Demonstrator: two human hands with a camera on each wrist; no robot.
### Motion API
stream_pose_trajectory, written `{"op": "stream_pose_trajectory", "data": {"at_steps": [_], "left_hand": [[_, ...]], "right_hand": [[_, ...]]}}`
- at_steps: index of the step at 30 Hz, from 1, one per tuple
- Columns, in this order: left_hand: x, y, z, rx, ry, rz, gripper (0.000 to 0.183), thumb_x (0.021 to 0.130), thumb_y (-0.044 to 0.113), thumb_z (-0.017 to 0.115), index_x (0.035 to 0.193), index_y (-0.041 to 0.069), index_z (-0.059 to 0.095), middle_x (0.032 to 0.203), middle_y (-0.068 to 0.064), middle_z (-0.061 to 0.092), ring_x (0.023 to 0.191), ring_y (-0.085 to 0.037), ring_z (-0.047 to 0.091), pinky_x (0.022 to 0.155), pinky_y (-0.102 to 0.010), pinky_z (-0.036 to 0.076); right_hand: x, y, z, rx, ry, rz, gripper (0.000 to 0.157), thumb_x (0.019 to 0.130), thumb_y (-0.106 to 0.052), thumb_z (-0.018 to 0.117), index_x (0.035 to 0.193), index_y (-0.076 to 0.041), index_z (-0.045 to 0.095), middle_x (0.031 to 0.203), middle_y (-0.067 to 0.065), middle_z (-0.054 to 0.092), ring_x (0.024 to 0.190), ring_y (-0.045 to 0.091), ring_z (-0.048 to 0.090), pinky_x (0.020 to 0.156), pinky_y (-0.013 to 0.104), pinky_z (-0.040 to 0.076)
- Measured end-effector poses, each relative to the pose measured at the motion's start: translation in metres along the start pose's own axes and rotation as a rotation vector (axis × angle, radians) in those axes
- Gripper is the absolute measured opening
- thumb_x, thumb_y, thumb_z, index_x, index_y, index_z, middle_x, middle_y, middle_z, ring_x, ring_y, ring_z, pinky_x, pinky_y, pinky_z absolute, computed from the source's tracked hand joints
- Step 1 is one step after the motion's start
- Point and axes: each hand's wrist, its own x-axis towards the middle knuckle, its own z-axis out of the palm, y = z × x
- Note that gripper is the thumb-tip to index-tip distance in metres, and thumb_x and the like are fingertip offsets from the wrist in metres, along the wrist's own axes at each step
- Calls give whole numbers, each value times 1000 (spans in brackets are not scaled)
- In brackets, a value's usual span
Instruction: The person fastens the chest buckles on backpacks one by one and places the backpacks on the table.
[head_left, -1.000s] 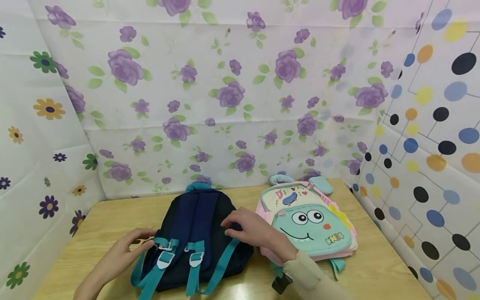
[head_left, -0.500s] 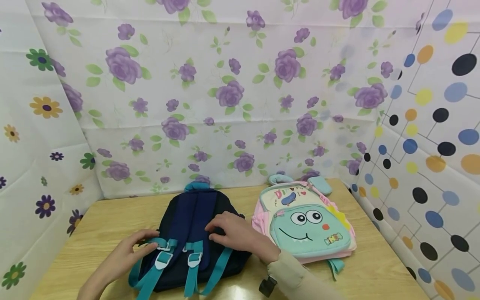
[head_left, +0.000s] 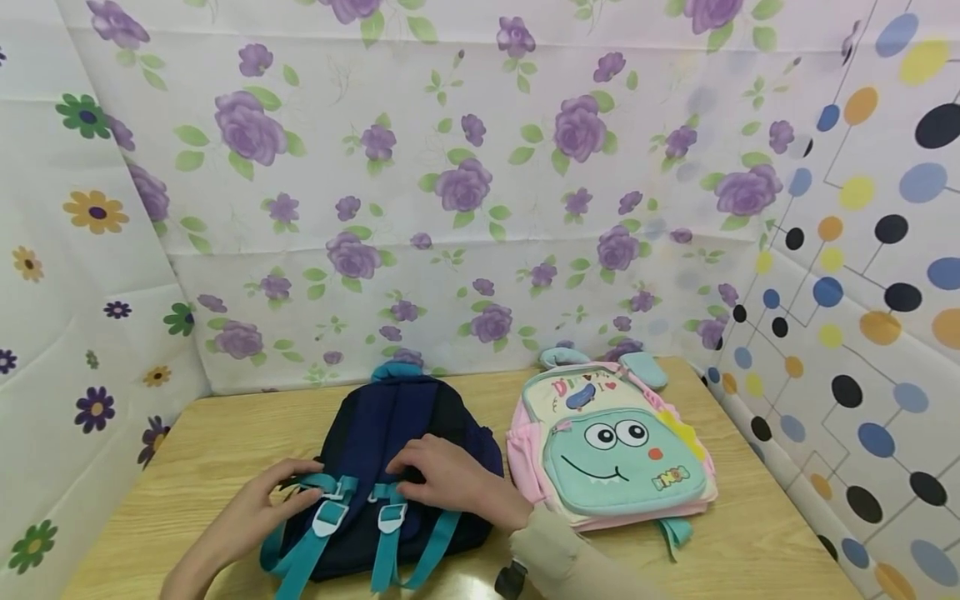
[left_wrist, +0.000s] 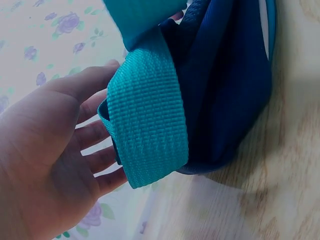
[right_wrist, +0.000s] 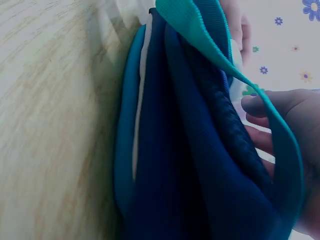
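Note:
A navy backpack (head_left: 375, 425) lies on the table with its back panel and shoulder straps facing up. Its left strap (head_left: 311, 550) and right strap (head_left: 386, 558) are teal webbing with white buckles. Beside the left strap's upper end is my left hand (head_left: 258, 508); in the left wrist view the fingers reach loosely behind the webbing (left_wrist: 147, 110). My right hand (head_left: 453, 479) lies over the right half of the back panel, fingertips just above the right buckle (head_left: 392, 518). In the right wrist view a teal strap (right_wrist: 287, 160) crosses in front of that hand, thumb and fingers apart.
To the right lies a pink and mint cartoon-face backpack (head_left: 630, 467), close to my right forearm. Both bags rest on a wooden table (head_left: 757, 533). Floral sheets (head_left: 420, 292) hang behind and at the left, and a dotted sheet (head_left: 855, 333) at the right.
My right hand has moved left across the navy backpack, from its right edge to the top of the right strap. The left hand has stayed by the left strap, shifting slightly.

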Motion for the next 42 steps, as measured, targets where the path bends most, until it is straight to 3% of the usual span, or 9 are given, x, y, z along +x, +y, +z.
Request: {"op": "stream_pose_trajectory", "data": {"at_steps": [8, 13, 20, 24, 32, 42], "left_hand": [[-1, -2, -2, 31, -11, -4, 48, 91, 47, 69, 130, 21, 62, 133, -9, 59, 129, -39, 51, 97, -56, 48], [-3, -1, 2, 82, 22, 2, 48, 89, 48, 70, 128, 22, 64, 125, -3, 63, 125, -37, 55, 95, -56, 49], [-3, 2, 6, 150, 57, 46, 38, 90, 48, 69, 121, 26, 67, 113, 10, 63, 113, -22, 61, 89, -35, 52], [-3, 3, 6, 158, 65, 43, 28, 90, 46, 70, 112, 30, 68, 110, 11, 62, 111, -18, 60, 88, -30, 52], [-3, 4, 7, 125, 71, 60, 22, 89, 43, 72, 109, 35, 67, 111, 13, 64, 110, -12, 61, 86, -29, 52], [1, 10, 13, -22, 24, 56, 25, 91, 40, 71, 114, 30, 67, 114, 8, 67, 105, -4, 61, 84, -25, 52]], "right_hand": [[6, -6, 8, -89, -29, -25, 28, 95, -36, 67, 121, -27, 70, 115, -10, 67, 101, 9, 57, 92, 24, 46], [8, -10, 14, -162, -28, -33, 26, 94, -37, 68, 118, -29, 72, 113, -11, 66, 96, 8, 55, 83, 21, 44], [12, -12, 19, -184, -10, 14, 24, 92, -38, 71, 115, -30, 73, 108, -11, 66, 90, 7, 52, 75, 18, 37], [14, -12, 20, -177, -8, 26, 22, 92, -38, 70, 112, -31, 74, 107, -11, 65, 90, 7, 52, 75, 18, 37], [13, -13, 19, -157, -33, 52, 23, 92, -45, 69, 111, -32, 75, 107, -12, 62, 91, 7, 49, 75, 19, 36], [10, -10, 22, -180, 6, 68, 18, 93, -45, 68, 104, -33, 74, 102, -13, 60, 87, 6, 47, 74, 19, 35]]}}
